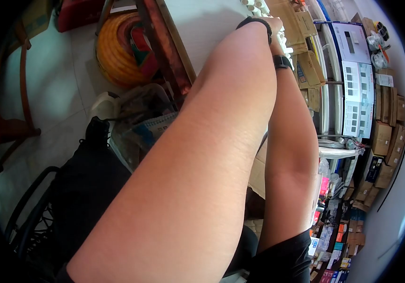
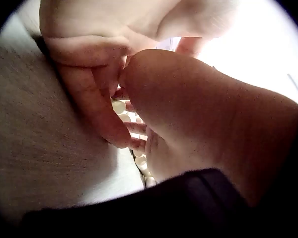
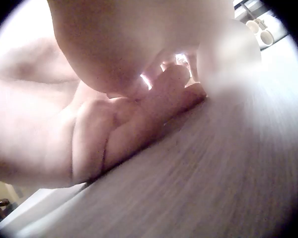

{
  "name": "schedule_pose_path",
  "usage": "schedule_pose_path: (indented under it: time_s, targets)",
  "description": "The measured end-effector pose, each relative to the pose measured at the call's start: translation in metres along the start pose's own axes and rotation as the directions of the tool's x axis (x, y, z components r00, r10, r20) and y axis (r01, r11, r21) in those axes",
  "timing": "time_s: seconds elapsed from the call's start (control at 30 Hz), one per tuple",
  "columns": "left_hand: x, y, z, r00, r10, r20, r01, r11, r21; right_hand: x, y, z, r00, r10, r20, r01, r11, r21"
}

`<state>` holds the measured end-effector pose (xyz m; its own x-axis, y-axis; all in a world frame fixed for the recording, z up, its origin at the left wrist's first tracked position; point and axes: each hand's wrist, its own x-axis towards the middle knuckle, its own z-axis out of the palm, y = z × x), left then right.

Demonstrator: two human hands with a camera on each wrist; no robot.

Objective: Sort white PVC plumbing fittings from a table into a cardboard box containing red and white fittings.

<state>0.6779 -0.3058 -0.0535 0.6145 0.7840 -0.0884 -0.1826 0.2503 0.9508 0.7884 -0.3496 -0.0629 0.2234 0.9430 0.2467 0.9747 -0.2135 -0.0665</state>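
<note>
My left hand, below a black wrist strap, reaches to the far edge of a pale tabletop. My right hand, beyond a black watch, is close beside it and mostly hidden by the left arm. Short white tubes lie around both hands. In the left wrist view, fingertips overlap several round tube ends. The right wrist view shows bent fingers low along the tabletop, with two tube ends farther off. I cannot tell whether either hand grips a tube.
Cardboard boxes stand just past the tubes. Shelves of boxed goods line the right side. An orange coiled hose lies on the floor at left, near a wooden chair and a black bag.
</note>
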Motion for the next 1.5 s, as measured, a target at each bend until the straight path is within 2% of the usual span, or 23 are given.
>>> schedule_pose_path:
  time_s: [0.23,0.27,0.3,0.37,0.47,0.53,0.6,0.67,0.7,0.73,0.77,0.8,0.83,0.87,0.9,0.93,1.0,1.07,1.13,1.2,1.23,1.4,1.5]
  targets:
    - [-0.023,0.003,-0.014,0.999,0.012,-0.05,-0.009,0.998,0.068,0.017,-0.001,-0.002,0.996,-0.009,0.084,0.027,0.977,-0.214]
    - [-0.022,0.002,-0.012,0.989,-0.042,-0.144,0.053,0.996,0.073,0.01,-0.003,-0.001,0.997,0.065,-0.031,-0.068,0.992,-0.109]
    - [-0.021,0.002,-0.009,0.967,-0.096,-0.237,0.116,0.991,0.071,0.002,-0.005,-0.002,0.993,0.073,-0.092,-0.076,0.997,-0.02]
    - [-0.02,0.004,-0.009,0.943,-0.151,-0.298,0.191,0.975,0.112,-0.017,-0.028,-0.018,0.971,0.107,-0.212,-0.074,0.985,0.156]
    - [-0.015,0.009,-0.014,0.973,-0.117,-0.197,0.173,0.939,0.298,-0.014,-0.014,-0.014,0.998,0.055,-0.005,-0.055,0.997,0.047]
    - [-0.012,0.009,-0.017,0.994,-0.032,-0.108,0.078,0.887,0.456,-0.013,-0.015,-0.014,0.997,0.064,0.053,-0.067,0.996,0.053]
    - [-0.012,0.01,-0.016,0.994,-0.026,-0.107,0.074,0.874,0.48,-0.022,-0.023,-0.017,0.993,0.117,0.031,-0.12,0.984,0.13]
    - [0.016,0.001,-0.008,0.99,0.033,-0.135,0.04,0.863,0.504,-0.025,-0.02,-0.022,0.995,0.1,-0.014,-0.098,0.989,0.108]
    - [0.021,-0.002,-0.01,0.98,0.172,0.098,-0.179,0.56,0.809,-0.026,-0.018,-0.025,0.995,0.091,-0.036,-0.087,0.992,0.096]
    - [0.02,0.0,-0.015,0.954,0.233,0.19,-0.273,0.402,0.874,-0.04,-0.034,-0.041,0.997,0.056,-0.044,-0.058,0.997,-0.051]
    - [0.018,0.002,-0.02,0.915,0.291,0.28,-0.35,0.227,0.909,-0.046,-0.041,-0.051,0.993,0.115,0.014,-0.116,0.987,0.115]
    - [-0.004,0.01,-0.025,0.931,0.281,0.234,-0.334,0.393,0.857,-0.047,-0.042,-0.058,0.984,0.16,0.084,-0.177,0.945,0.273]
    - [-0.027,0.02,-0.03,0.944,0.271,0.187,-0.311,0.547,0.777,-0.047,-0.038,-0.063,0.99,0.132,0.047,-0.14,0.946,0.294]
    - [-0.048,0.03,-0.034,0.97,0.163,0.183,-0.243,0.731,0.638,-0.047,-0.034,-0.069,0.994,0.109,0.009,-0.106,0.945,0.31]
    - [-0.069,0.04,-0.039,0.983,0.052,0.177,-0.132,0.87,0.476,-0.054,-0.039,-0.083,0.998,0.05,-0.033,-0.043,0.978,0.202]
    - [-0.08,0.049,-0.04,0.983,-0.058,0.175,0.002,0.954,0.3,-0.061,-0.042,-0.096,0.998,0.042,-0.04,-0.032,0.973,0.228]
    - [-0.101,0.057,-0.037,0.976,-0.1,0.192,0.07,0.985,0.157,-0.082,-0.06,-0.127,0.997,0.042,-0.065,-0.027,0.975,0.219]
    - [-0.112,0.062,-0.03,0.963,-0.067,0.261,0.052,0.996,0.066,-0.099,-0.073,-0.152,0.992,0.054,-0.115,-0.028,0.975,0.219]
    - [-0.121,0.071,-0.019,0.949,-0.043,0.313,0.034,0.999,0.033,-0.119,-0.08,-0.175,0.985,0.045,-0.168,-0.01,0.98,0.201]
    - [-0.141,0.086,-0.007,0.928,-0.027,0.372,0.021,1.0,0.021,-0.141,-0.09,-0.2,0.982,0.116,-0.15,-0.077,0.967,0.241]
    - [-0.149,0.094,-0.001,0.908,-0.015,0.42,0.004,1.0,0.026,-0.151,-0.088,-0.211,0.979,0.1,-0.177,-0.067,0.98,0.187]
    - [-0.175,0.114,0.039,0.751,0.008,0.66,-0.054,0.997,0.05,-0.205,-0.072,-0.258,0.955,0.262,-0.136,-0.179,0.881,0.438]
    - [-0.195,0.119,0.065,0.694,0.028,0.72,-0.155,0.982,0.111,-0.233,-0.057,-0.279,0.929,0.356,-0.102,-0.252,0.808,0.532]
